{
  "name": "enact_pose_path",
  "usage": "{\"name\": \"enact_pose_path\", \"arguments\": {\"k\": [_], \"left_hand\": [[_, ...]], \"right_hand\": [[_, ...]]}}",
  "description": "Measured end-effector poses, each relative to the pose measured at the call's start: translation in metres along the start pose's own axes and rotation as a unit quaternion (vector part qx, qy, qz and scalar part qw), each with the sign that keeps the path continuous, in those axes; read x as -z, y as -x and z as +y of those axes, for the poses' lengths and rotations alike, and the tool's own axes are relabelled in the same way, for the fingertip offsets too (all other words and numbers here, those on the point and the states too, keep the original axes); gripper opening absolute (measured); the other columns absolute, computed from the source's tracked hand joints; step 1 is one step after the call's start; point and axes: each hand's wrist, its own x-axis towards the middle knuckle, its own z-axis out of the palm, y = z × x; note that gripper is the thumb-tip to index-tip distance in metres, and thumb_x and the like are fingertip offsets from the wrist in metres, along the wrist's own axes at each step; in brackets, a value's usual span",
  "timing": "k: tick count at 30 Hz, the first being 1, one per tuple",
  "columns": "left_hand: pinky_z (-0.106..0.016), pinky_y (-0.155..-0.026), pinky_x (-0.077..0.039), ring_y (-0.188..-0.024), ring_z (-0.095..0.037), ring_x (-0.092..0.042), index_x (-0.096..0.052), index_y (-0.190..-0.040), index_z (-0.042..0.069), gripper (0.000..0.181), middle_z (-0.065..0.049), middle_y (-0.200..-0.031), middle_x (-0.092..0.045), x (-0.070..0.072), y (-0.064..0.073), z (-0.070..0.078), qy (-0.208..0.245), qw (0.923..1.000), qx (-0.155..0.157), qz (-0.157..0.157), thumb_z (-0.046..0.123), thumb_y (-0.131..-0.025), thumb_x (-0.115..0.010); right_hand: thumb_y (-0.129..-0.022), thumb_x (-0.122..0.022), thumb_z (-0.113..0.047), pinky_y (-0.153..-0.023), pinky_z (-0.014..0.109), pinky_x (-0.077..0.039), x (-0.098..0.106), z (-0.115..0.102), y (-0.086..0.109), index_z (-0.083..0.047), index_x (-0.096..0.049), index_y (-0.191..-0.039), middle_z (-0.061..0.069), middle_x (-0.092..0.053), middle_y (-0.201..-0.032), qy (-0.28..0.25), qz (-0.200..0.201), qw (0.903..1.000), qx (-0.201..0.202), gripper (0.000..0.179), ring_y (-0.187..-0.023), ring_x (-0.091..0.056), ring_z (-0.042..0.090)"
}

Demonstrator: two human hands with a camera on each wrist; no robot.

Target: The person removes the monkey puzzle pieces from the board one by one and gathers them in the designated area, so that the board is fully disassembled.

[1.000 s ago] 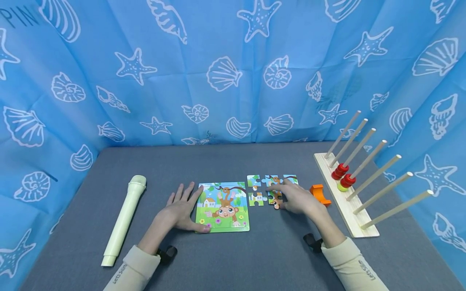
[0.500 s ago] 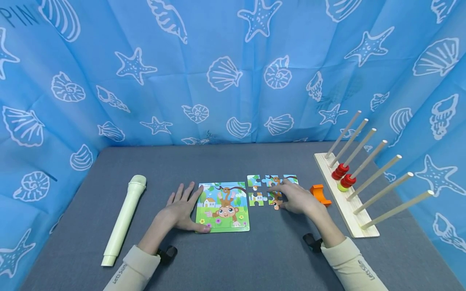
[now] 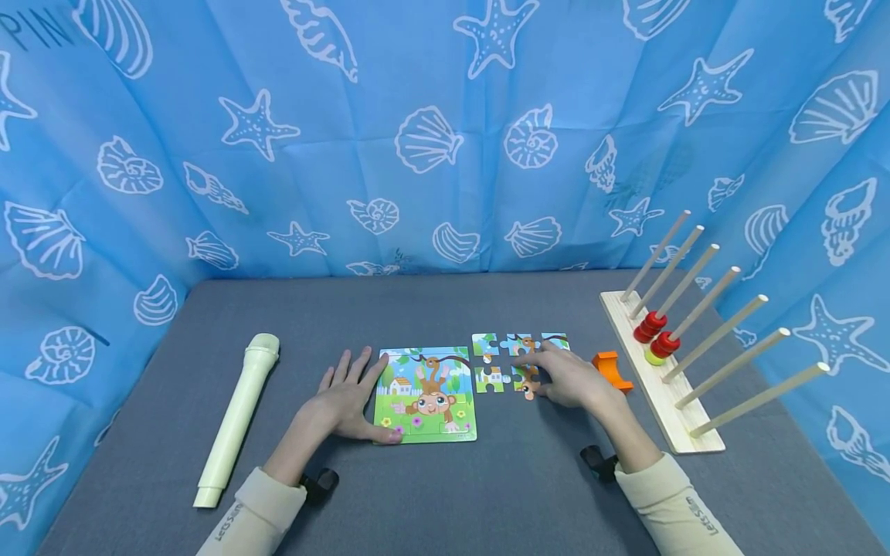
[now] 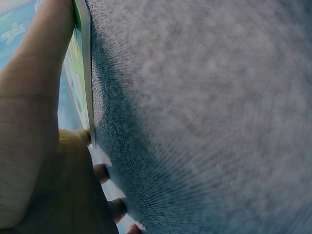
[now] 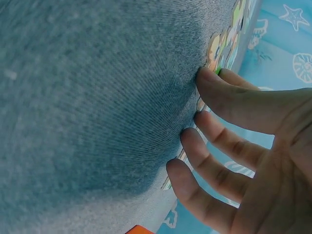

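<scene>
A square puzzle board (image 3: 424,425) with a monkey picture lies mid-table. My left hand (image 3: 344,401) spans its left side, fingers spread and straight; the thumb rests on the near left corner and the index finger touches the far left corner. Right of the board, several loose jigsaw pieces lie in two rows, among them a house piece (image 3: 490,381). My right hand (image 3: 573,378) is over the rightmost ones, with thumb and index finger about a brown-patterned puzzle piece (image 3: 525,379) flat on the table. The other fingers (image 5: 219,165) are bent above the pieces and hide some of them.
A pale green toy microphone (image 3: 236,421) lies at the left. On the right stand an orange arch block (image 3: 611,372) and a wooden peg board (image 3: 657,386) with tall pegs and red and yellow rings (image 3: 650,327). A blue shell-print curtain (image 3: 445,193) hangs behind the grey table.
My right index fingertip has shifted very slightly to the right along the puzzle piece. My left hand and the board stay where they were.
</scene>
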Motion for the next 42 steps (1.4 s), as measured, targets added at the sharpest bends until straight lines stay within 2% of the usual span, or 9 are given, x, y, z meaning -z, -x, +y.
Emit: {"name": "enact_pose_path", "arguments": {"k": [8,12,15,21,24,27,29,38,42], "left_hand": [[-0.068,-0.126,-0.012,-0.158,-0.05,-0.002,-0.011,-0.166,0.015,0.131,-0.02,-0.173,-0.003,0.0,0.0,0.0,-0.001,1.0,-0.001,-0.001,0.071,-0.07,-0.081],[-0.067,-0.126,-0.012,-0.159,-0.049,-0.001,-0.011,-0.166,0.015,0.131,-0.02,-0.173,-0.003,-0.001,0.0,-0.001,0.0,1.0,-0.002,0.002,0.071,-0.071,-0.081],[-0.067,-0.126,-0.012,-0.159,-0.049,-0.001,-0.011,-0.166,0.015,0.131,-0.02,-0.173,-0.003,-0.001,0.001,-0.001,0.003,1.0,-0.003,0.003,0.071,-0.071,-0.081],[-0.068,-0.126,-0.012,-0.159,-0.049,-0.001,-0.011,-0.166,0.015,0.131,-0.02,-0.173,-0.003,0.0,0.0,0.0,0.003,1.0,-0.003,0.001,0.071,-0.07,-0.081],[-0.068,-0.126,-0.013,-0.159,-0.05,-0.001,-0.011,-0.166,0.015,0.131,-0.02,-0.173,-0.003,0.0,0.0,0.0,0.001,1.0,-0.003,0.0,0.072,-0.07,-0.081],[-0.068,-0.126,-0.013,-0.159,-0.049,-0.001,-0.01,-0.166,0.015,0.132,-0.02,-0.173,-0.002,0.0,-0.001,0.0,0.0,1.0,-0.003,0.0,0.073,-0.07,-0.08],[-0.067,-0.126,-0.012,-0.159,-0.049,-0.001,-0.01,-0.166,0.016,0.132,-0.02,-0.173,-0.002,0.0,0.0,0.0,0.0,1.0,-0.004,-0.001,0.073,-0.07,-0.08],[-0.067,-0.126,-0.012,-0.159,-0.049,0.0,-0.009,-0.166,0.016,0.132,-0.019,-0.173,-0.002,0.0,-0.001,-0.001,0.0,1.0,-0.001,-0.001,0.073,-0.07,-0.08],[-0.067,-0.126,-0.012,-0.159,-0.049,0.0,-0.009,-0.166,0.016,0.132,-0.019,-0.173,-0.002,0.0,-0.001,-0.001,-0.001,1.0,-0.002,-0.002,0.074,-0.07,-0.079]], "right_hand": [[-0.09,-0.078,-0.011,-0.086,0.054,-0.057,0.001,-0.006,0.0,-0.019,-0.069,-0.133,0.022,-0.06,-0.136,0.011,0.022,0.9997,-0.007,0.045,-0.113,-0.061,0.035],[-0.09,-0.079,-0.017,-0.075,0.047,-0.057,0.001,-0.012,-0.001,-0.019,-0.069,-0.134,0.022,-0.059,-0.136,-0.006,0.032,0.9995,0.0,0.045,-0.104,-0.062,0.031],[-0.09,-0.079,-0.018,-0.066,0.039,-0.051,0.002,-0.018,-0.002,-0.018,-0.068,-0.134,0.019,-0.061,-0.129,-0.022,0.035,0.999,0.015,0.045,-0.093,-0.058,0.024],[-0.09,-0.079,-0.02,-0.078,0.047,-0.055,-0.004,-0.033,-0.004,-0.017,-0.068,-0.135,0.017,-0.063,-0.126,-0.017,0.036,0.9987,0.031,0.046,-0.098,-0.062,0.026],[-0.09,-0.08,-0.02,-0.074,0.042,-0.054,-0.008,-0.042,-0.006,-0.017,-0.068,-0.135,0.015,-0.063,-0.121,-0.018,0.039,0.9982,0.041,0.047,-0.095,-0.06,0.024],[-0.09,-0.08,-0.02,-0.065,0.032,-0.044,-0.012,-0.051,-0.008,-0.019,-0.068,-0.135,0.011,-0.063,-0.114,-0.03,0.035,0.9978,0.048,0.047,-0.085,-0.054,0.019],[-0.09,-0.08,-0.021,-0.063,0.03,-0.041,-0.015,-0.056,-0.011,-0.018,-0.068,-0.135,0.009,-0.062,-0.113,-0.033,0.032,0.9977,0.05,0.047,-0.084,-0.052,0.017],[-0.09,-0.079,-0.018,-0.064,0.03,-0.037,-0.023,-0.076,-0.021,-0.013,-0.069,-0.132,0.01,-0.059,-0.105,-0.041,0.017,0.9966,0.07,0.043,-0.078,-0.047,0.016],[-0.09,-0.079,-0.019,-0.067,0.033,-0.043,-0.028,-0.083,-0.025,-0.014,-0.07,-0.131,0.01,-0.059,-0.108,-0.044,0.015,0.996,0.077,0.042,-0.083,-0.051,0.018]]}}
